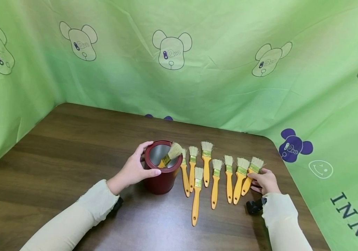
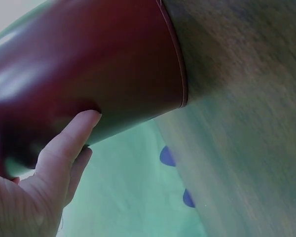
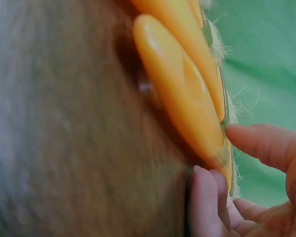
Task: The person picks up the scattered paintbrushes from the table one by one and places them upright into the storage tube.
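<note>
A dark red cylindrical bin (image 1: 159,183) stands upright on the table, its inside shiny grey. One paintbrush (image 1: 174,150) leans in it, bristles up over the right rim. My left hand (image 1: 130,170) grips the bin at its near left side, thumb in front; in the left wrist view fingers (image 2: 64,143) lie along its wall. At the right end of the loose brushes, my right hand (image 1: 266,181) pinches the last paintbrush (image 1: 255,164) near its metal band. The right wrist view shows its orange handle (image 3: 175,94) close over the table, thumb on one side and fingers on the other.
Several more orange-handled paintbrushes lie between the bin and my right hand, bristles away from me; one brush (image 1: 196,202) sits nearer than the others. A green printed cloth (image 1: 216,94) hangs behind and beside the brown wooden table (image 1: 72,150).
</note>
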Demonstrator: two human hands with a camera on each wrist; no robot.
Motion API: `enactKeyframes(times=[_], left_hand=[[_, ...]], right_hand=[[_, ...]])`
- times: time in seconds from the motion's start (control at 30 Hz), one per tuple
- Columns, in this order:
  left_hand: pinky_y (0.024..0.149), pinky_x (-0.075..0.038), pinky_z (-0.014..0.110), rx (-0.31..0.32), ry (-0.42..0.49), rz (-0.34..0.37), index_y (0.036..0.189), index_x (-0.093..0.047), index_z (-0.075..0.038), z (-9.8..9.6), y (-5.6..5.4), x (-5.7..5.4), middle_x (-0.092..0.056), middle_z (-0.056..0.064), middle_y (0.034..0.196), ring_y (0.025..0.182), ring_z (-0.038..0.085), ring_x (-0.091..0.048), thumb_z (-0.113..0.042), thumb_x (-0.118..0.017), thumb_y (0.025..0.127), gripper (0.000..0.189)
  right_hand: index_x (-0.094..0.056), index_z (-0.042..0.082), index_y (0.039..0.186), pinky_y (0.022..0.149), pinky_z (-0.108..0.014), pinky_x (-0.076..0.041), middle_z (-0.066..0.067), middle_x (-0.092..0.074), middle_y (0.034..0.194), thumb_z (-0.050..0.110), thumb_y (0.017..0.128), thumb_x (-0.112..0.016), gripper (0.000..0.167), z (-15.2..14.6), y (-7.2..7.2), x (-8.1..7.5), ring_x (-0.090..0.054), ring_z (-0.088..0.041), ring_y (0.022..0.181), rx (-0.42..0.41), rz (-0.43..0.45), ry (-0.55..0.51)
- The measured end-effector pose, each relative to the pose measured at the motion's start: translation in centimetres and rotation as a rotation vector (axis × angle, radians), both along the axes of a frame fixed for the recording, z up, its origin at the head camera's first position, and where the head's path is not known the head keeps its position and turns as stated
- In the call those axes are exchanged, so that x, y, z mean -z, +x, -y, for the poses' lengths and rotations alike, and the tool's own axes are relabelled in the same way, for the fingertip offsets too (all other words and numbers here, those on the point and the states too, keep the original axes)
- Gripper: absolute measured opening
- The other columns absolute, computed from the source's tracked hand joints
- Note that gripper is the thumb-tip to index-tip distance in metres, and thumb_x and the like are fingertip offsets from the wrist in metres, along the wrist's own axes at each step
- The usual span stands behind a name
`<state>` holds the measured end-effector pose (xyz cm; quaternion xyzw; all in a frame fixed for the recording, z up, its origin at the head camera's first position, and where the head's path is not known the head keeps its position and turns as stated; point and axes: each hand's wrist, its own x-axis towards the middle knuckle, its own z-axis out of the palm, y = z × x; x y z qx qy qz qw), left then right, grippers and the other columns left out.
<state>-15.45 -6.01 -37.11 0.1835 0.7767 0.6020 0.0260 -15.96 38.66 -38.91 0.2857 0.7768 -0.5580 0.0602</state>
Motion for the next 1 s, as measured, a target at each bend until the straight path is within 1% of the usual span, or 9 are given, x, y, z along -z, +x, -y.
enactKeyframes(times=[0.13,0.3,0.47,0.57,0.63,0.7,0.83,0.9,1.0], left_hand=[[0.093,-0.043,0.046,0.005,-0.002,0.007,0.143,-0.033,-0.006,0.0,0.0,-0.1,-0.051,0.018,0.127,0.113,0.032,-0.053,-0.013,-0.08,0.073,0.085],[0.094,-0.043,0.047,0.011,0.009,0.011,0.143,-0.033,-0.005,0.0,0.0,-0.2,-0.05,0.018,0.127,0.113,0.033,-0.053,-0.012,-0.08,0.073,0.085],[0.094,-0.042,0.046,0.01,0.015,0.018,0.143,-0.033,-0.005,0.0,0.1,-0.2,-0.051,0.018,0.127,0.113,0.033,-0.053,-0.012,-0.08,0.073,0.085],[0.094,-0.043,0.046,0.008,0.011,0.025,0.144,-0.032,-0.006,0.1,0.1,-0.2,-0.05,0.017,0.128,0.113,0.032,-0.053,-0.012,-0.08,0.074,0.085],[0.094,-0.043,0.046,0.006,0.007,0.028,0.144,-0.032,-0.006,0.1,0.1,-0.2,-0.05,0.017,0.128,0.114,0.033,-0.053,-0.013,-0.08,0.074,0.085],[0.094,-0.043,0.047,0.005,0.001,0.028,0.144,-0.032,-0.006,0.1,0.1,-0.2,-0.05,0.017,0.129,0.114,0.033,-0.053,-0.013,-0.08,0.074,0.085],[0.094,-0.043,0.046,0.007,0.0,0.028,0.144,-0.032,-0.006,0.0,0.0,-0.1,-0.05,0.017,0.129,0.114,0.032,-0.053,-0.013,-0.08,0.074,0.086],[0.094,-0.043,0.046,0.008,0.002,0.027,0.144,-0.032,-0.006,0.0,0.0,-0.1,-0.05,0.017,0.129,0.114,0.032,-0.053,-0.013,-0.08,0.074,0.086],[0.093,-0.043,0.046,0.008,0.003,0.026,0.144,-0.032,-0.006,0.1,0.1,-0.2,-0.05,0.017,0.128,0.113,0.033,-0.053,-0.013,-0.08,0.074,0.086]], right_hand=[[0.007,-0.003,0.149,0.058,-0.03,-0.056,-0.012,-0.048,0.096,0.005,0.088,-0.062,0.093,0.0,-0.2,0.0,-0.053,-0.011,0.059,-0.05,0.029,0.072],[0.007,-0.004,0.149,0.061,-0.032,-0.056,-0.017,-0.046,0.099,0.003,0.088,-0.062,0.092,-0.2,-0.3,-0.3,-0.052,-0.015,0.066,-0.104,0.061,0.107],[0.006,-0.008,0.147,0.067,-0.037,-0.057,-0.03,-0.041,0.114,0.002,0.087,-0.062,0.091,-0.6,-0.3,-0.6,-0.054,-0.025,0.084,-0.171,0.101,0.126],[0.004,-0.012,0.146,0.07,-0.038,-0.057,-0.034,-0.042,0.119,0.001,0.085,-0.062,0.091,-0.7,-0.3,-0.6,-0.056,-0.03,0.092,-0.199,0.124,0.148],[0.002,-0.014,0.145,0.07,-0.038,-0.057,-0.034,-0.044,0.118,0.001,0.084,-0.063,0.09,-0.8,-0.3,-0.7,-0.057,-0.028,0.091,-0.211,0.134,0.16],[0.001,-0.016,0.144,0.07,-0.038,-0.057,-0.033,-0.046,0.116,0.0,0.083,-0.063,0.09,-0.8,-0.3,-0.7,-0.059,-0.023,0.086,-0.215,0.138,0.161],[-0.001,-0.02,0.142,0.069,-0.037,-0.057,-0.027,-0.05,0.108,-0.001,0.081,-0.062,0.088,-0.8,-0.2,-1.0,-0.058,-0.015,0.076,-0.235,0.146,0.161],[-0.003,-0.022,0.14,0.069,-0.037,-0.057,-0.025,-0.052,0.104,-0.001,0.081,-0.063,0.087,-0.8,-0.2,-1.1,-0.057,-0.013,0.073,-0.247,0.153,0.169],[-0.005,-0.023,0.14,0.07,-0.036,-0.057,-0.027,-0.052,0.106,0.0,0.082,-0.063,0.085,-0.9,-0.1,-1.2,-0.058,-0.012,0.073,-0.272,0.163,0.177]])
